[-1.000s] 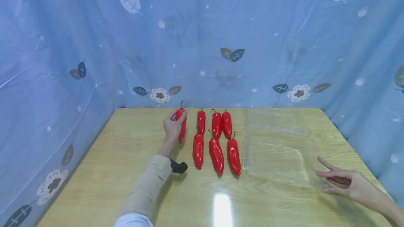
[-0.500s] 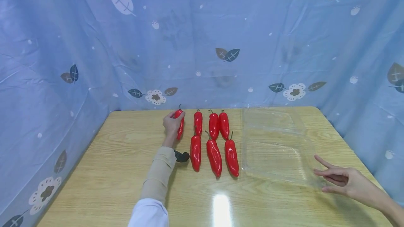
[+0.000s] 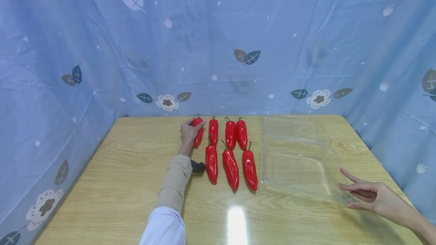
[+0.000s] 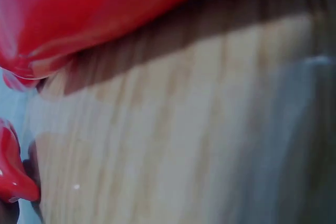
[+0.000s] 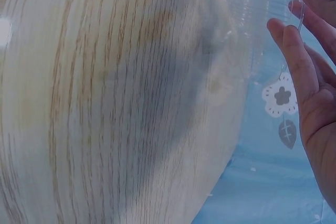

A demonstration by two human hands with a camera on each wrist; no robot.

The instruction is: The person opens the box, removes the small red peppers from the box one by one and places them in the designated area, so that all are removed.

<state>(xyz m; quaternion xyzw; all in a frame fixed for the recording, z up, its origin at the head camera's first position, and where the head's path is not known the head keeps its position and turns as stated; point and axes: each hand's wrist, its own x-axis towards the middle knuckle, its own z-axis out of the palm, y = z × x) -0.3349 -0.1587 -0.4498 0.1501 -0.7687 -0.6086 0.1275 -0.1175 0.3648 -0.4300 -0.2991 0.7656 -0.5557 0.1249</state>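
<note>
My left hand [image 3: 189, 131] holds a glossy red pepper [image 3: 198, 141] at the far left of the pepper group, its stem pointing away from me. Several more peppers lie to its right in two rows, among them one in the back row [image 3: 213, 131] and one in the front row [image 3: 211, 163]. In the left wrist view a red pepper [image 4: 94, 14] fills the top, very close. At the right, my right hand [image 3: 378, 199] pinches the near right edge of a clear plastic box [image 3: 289, 189]; its clear edge runs between the fingers in the right wrist view.
The wooden table [image 3: 129, 184] carries a bright light reflection near its front. A blue patterned curtain [image 3: 211, 41] hangs behind and at both sides. Something black [image 3: 197, 166] sticks out from the left wrist, close to a front-row pepper.
My left hand has lowered the pepper and moved it slightly right, toward the back-row peppers. The head view has shifted a little. My right hand stays in place.
</note>
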